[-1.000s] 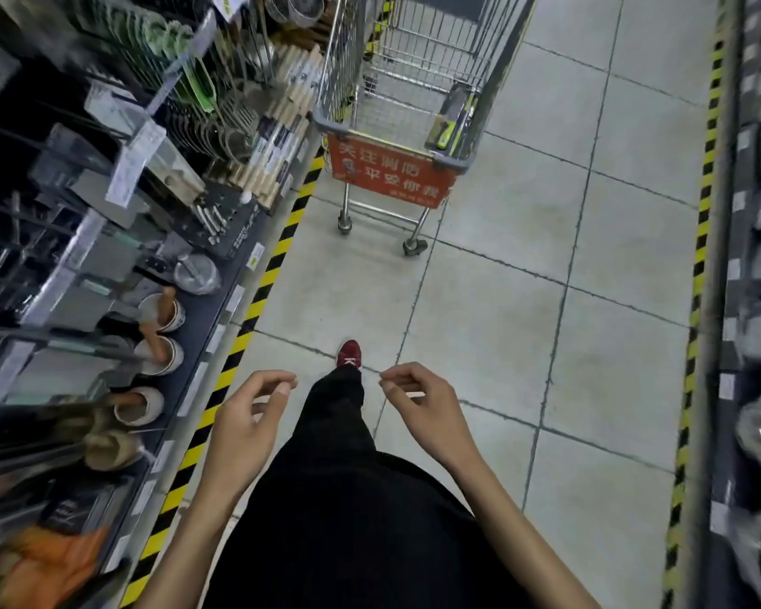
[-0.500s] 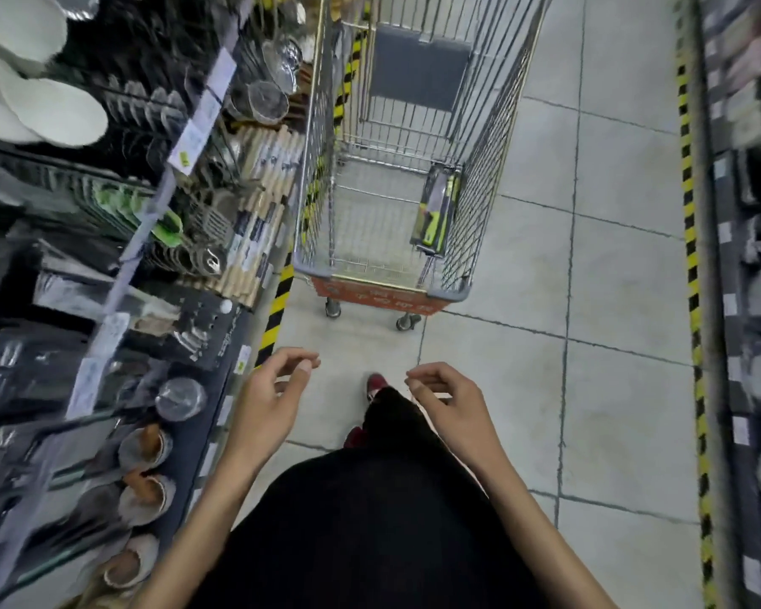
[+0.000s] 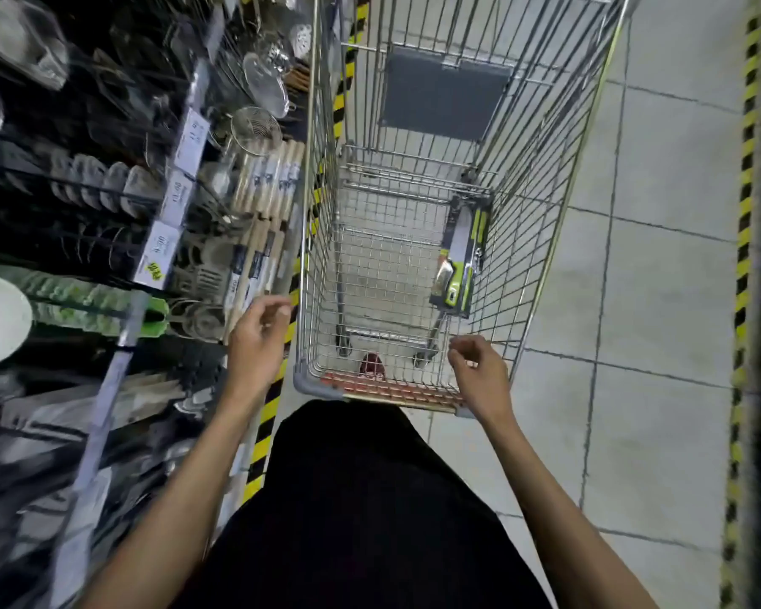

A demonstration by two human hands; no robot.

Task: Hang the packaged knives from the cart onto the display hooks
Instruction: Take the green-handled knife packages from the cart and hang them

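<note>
A wire cart (image 3: 309, 381) is seen from above on the tiled floor (image 3: 660, 301), just beside a display shelf (image 3: 128, 327) hung with wooden-handled utensils (image 3: 268, 186) and mesh strainers (image 3: 256, 130). One packaged knife (image 3: 461, 252) is found inside the cart, leaned against its right wall, green handle toward the near end. The left hand (image 3: 255, 340) is held beside the cart's near left corner, fingers loosely curled, nothing gripped. The right hand (image 3: 480, 372) is held over the near right corner, likewise loosely curled and empty; contact with the rim cannot be told.
</note>
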